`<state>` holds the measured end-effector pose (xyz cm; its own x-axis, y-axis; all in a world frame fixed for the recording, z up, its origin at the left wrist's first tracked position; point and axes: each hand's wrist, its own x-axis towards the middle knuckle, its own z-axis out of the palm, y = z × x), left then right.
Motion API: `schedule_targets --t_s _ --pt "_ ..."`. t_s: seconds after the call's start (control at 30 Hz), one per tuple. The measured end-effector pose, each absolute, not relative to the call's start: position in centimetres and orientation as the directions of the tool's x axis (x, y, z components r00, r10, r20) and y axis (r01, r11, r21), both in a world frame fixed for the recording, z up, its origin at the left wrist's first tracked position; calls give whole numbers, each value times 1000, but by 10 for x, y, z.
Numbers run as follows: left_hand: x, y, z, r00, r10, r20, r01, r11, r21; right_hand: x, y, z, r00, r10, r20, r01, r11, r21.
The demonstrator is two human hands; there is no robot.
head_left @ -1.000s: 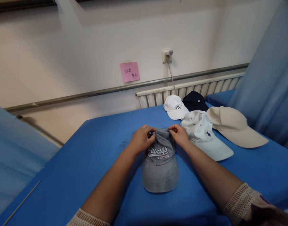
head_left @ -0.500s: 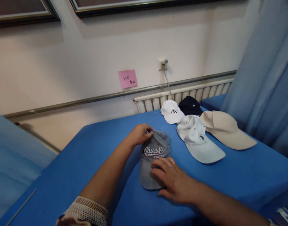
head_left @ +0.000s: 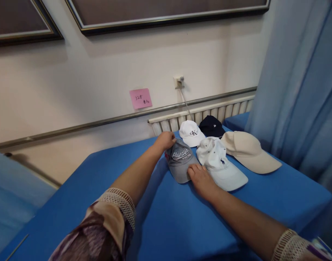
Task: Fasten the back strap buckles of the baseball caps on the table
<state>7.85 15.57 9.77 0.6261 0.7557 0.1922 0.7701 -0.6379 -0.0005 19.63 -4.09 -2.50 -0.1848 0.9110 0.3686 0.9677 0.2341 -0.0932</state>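
Note:
A grey baseball cap [head_left: 180, 159] with "Always" lettering is between my two hands, its brim facing me. My left hand [head_left: 166, 140] grips the back of its crown, fingers closed and partly hidden. At the brim's right edge, my right hand [head_left: 202, 179] pinches the cap. Just right of it lies a white cap with a small dark horse-rider logo [head_left: 219, 165]. A white cap with "CK"-like letters [head_left: 192, 133] sits behind. A navy cap [head_left: 211, 126] and a beige long-brimmed cap [head_left: 247, 150] are further right.
The caps rest on a table with a blue cloth [head_left: 114, 203]. Behind it are a radiator [head_left: 168, 125], a metal rail [head_left: 106, 123] and a plugged-in socket [head_left: 179, 82]. Blue curtains [head_left: 291, 90] hang at both sides. A thin rod [head_left: 17, 247] lies at lower left.
Both hands have moved the grey cap away from me and rightward, beside the white caps. My right hand has gone from lying over the brim to pinching its edge.

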Motion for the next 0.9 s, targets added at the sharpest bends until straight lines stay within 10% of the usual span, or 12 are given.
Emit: schedule_targets --t_s 0.7,0.9 --pt "92 152 92 555 778 295 811 -585 17 197 -37 -31 -127 910 395 952 224 -208" --pt "33 96 63 372 785 496 740 -573 351 201 -46 -33 -167 881 442 924 296 -242"
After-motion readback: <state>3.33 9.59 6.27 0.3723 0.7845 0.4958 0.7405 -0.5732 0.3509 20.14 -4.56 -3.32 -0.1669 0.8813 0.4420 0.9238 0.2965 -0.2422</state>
